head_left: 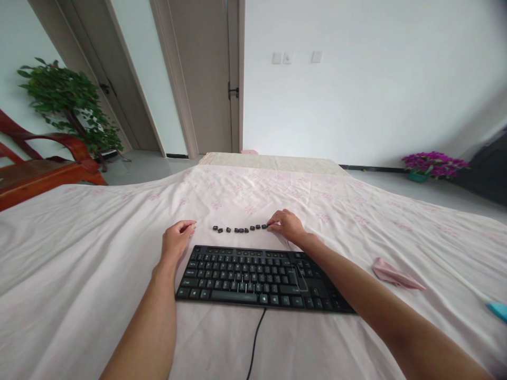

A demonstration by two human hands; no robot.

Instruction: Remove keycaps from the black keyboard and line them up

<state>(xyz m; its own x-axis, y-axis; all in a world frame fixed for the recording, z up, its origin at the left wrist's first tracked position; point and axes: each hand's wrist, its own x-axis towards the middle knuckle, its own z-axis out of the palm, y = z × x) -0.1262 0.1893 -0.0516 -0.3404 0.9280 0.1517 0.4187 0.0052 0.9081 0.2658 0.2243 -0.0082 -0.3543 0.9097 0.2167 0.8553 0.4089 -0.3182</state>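
A loose row of several small black keycaps lies on the pale pink floral cloth, beyond the black keyboard. At the right end of that row, my right hand pinches with thumb and fingertips at a keycap, partly hidden by the fingers. My left hand rests on the cloth left of the row, apart from the keycaps, its thumb and fingers pressed together; whether anything small is between them is hidden. A thin wire loop lies over the keyboard's right part. My right forearm covers the keyboard's right end.
The keyboard's cable runs toward me. To the right lie a crumpled pink cloth and a white stick with a blue end. A wooden chair stands left, and a pot of purple flowers sits on the floor.
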